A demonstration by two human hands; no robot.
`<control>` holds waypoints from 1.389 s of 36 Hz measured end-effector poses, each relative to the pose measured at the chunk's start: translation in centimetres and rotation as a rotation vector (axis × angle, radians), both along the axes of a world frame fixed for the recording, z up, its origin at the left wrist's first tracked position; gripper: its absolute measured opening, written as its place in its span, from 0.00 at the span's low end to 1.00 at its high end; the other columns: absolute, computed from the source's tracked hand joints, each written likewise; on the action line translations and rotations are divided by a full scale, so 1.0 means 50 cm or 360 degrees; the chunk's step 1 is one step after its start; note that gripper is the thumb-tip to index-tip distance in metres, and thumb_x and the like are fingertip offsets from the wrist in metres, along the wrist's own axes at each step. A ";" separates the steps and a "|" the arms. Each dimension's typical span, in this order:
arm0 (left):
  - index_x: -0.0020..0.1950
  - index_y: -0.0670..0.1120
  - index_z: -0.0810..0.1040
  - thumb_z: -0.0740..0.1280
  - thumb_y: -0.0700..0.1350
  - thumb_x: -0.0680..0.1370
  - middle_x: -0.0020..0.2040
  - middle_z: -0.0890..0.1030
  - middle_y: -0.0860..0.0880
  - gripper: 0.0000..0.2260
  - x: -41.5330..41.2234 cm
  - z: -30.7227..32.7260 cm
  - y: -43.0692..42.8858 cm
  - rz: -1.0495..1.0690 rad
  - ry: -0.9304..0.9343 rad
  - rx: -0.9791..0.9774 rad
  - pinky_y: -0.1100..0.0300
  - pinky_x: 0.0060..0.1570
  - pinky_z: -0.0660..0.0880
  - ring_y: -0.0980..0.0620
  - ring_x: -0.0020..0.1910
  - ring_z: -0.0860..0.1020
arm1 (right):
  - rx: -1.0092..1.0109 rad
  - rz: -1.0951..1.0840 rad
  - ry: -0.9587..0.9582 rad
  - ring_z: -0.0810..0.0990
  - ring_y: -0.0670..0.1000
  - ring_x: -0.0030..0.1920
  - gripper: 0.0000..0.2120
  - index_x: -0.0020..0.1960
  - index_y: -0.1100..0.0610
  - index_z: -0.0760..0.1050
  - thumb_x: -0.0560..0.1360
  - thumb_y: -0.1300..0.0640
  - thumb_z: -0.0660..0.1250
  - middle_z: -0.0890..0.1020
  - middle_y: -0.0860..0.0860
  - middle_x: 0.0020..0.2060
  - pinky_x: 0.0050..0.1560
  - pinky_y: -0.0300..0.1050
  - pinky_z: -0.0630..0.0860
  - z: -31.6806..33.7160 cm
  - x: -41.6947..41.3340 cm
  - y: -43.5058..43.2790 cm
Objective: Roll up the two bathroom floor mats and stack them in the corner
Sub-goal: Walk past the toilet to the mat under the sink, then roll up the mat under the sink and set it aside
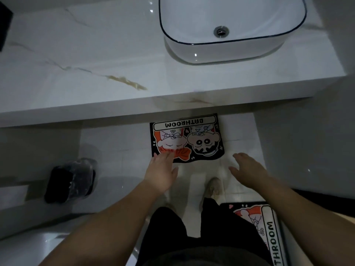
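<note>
Both hands were spread and empty: left hand [161,173] over the near edge of the first mat [187,139] at 12 o'clock under the counter [96,73], right hand [247,169] beside it. Second mat [269,233] lay flat at 5 o'clock. Neither was rolled yet; everything remained.

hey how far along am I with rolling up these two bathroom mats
Nothing is rolled yet. The mat under the counter lies flat; your left hand and right hand are open, reaching toward its near edge. The second mat lies flat by your right leg. Rolling and stacking both remain.
</note>
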State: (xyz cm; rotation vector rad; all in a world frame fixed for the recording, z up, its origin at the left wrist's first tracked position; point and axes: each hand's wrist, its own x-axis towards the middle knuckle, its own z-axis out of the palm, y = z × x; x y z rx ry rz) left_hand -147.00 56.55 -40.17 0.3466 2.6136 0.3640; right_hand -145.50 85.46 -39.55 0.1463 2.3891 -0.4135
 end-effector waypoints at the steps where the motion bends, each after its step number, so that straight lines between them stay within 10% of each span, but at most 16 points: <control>1: 0.73 0.44 0.63 0.60 0.50 0.78 0.71 0.69 0.45 0.25 -0.007 -0.010 -0.001 0.0004 -0.0012 0.0003 0.48 0.71 0.61 0.46 0.71 0.65 | 0.0009 0.0024 -0.0053 0.64 0.56 0.71 0.29 0.75 0.59 0.56 0.79 0.48 0.58 0.62 0.57 0.74 0.68 0.48 0.64 -0.011 -0.011 0.002; 23: 0.74 0.42 0.61 0.56 0.49 0.80 0.74 0.65 0.43 0.23 -0.291 -0.608 -0.089 -0.0370 -0.0003 -0.0189 0.48 0.72 0.58 0.43 0.72 0.63 | 0.0010 -0.0037 -0.0064 0.74 0.58 0.63 0.27 0.73 0.58 0.62 0.77 0.49 0.61 0.71 0.59 0.67 0.59 0.49 0.74 -0.645 -0.238 -0.083; 28: 0.60 0.36 0.77 0.66 0.45 0.69 0.55 0.81 0.36 0.23 -0.358 -0.834 -0.035 -0.0525 0.0097 0.0011 0.39 0.53 0.76 0.36 0.51 0.81 | 0.0083 -0.0147 -0.0150 0.72 0.60 0.64 0.28 0.73 0.57 0.60 0.77 0.48 0.60 0.69 0.60 0.67 0.62 0.52 0.72 -0.878 -0.309 -0.040; 38: 0.78 0.42 0.50 0.58 0.41 0.79 0.78 0.52 0.42 0.29 -0.435 -1.092 0.101 -0.0916 0.0209 -0.0101 0.48 0.76 0.41 0.44 0.77 0.50 | 0.0114 -0.0921 -0.0041 0.70 0.65 0.64 0.34 0.71 0.62 0.55 0.71 0.56 0.67 0.66 0.64 0.65 0.63 0.59 0.70 -1.202 -0.402 0.058; 46: 0.77 0.44 0.51 0.58 0.43 0.78 0.78 0.53 0.45 0.29 -0.464 -1.109 0.119 -0.0971 0.0264 -0.0162 0.51 0.75 0.47 0.47 0.76 0.52 | -0.0036 -0.1149 -0.0020 0.72 0.62 0.62 0.31 0.70 0.69 0.60 0.76 0.50 0.64 0.68 0.66 0.65 0.60 0.51 0.72 -1.314 -0.372 0.099; 50: 0.77 0.43 0.52 0.58 0.43 0.79 0.77 0.56 0.44 0.28 -0.476 -1.131 0.122 -0.0922 0.0319 -0.0113 0.54 0.75 0.47 0.47 0.76 0.54 | 0.0053 -0.1135 0.0092 0.79 0.60 0.48 0.21 0.53 0.59 0.73 0.68 0.46 0.70 0.79 0.59 0.49 0.46 0.47 0.76 -1.324 -0.371 0.102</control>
